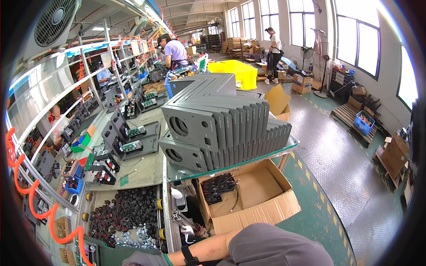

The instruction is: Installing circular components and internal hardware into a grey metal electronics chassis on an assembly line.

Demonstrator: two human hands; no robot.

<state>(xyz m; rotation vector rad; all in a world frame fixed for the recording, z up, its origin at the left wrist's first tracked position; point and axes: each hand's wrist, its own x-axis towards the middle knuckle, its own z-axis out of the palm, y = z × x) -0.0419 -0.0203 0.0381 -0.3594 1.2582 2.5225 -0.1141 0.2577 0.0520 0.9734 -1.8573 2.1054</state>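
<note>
My right forearm reaches leftward along the lower edge, with a black strap near the wrist. My right hand (144,259), in a grey glove with a green cuff, is cut off by the lower edge, so its fingers and anything in them are hidden. My left hand is out of view. Just beyond the glove, a bin of small black parts (126,208) has silvery pieces (141,237) at its near end. Farther off, grey metal brackets with round cutouts (195,126) are stacked in two layers on a glass-topped table (235,166).
An open cardboard box (255,224) holding a black fan-like unit (217,186) stands right of the bin. Bracket assemblies with green circuit boards (132,147) line the workbench. An orange coiled hose (33,186) hangs at left. Beyond are a yellow crate (248,76) and several people.
</note>
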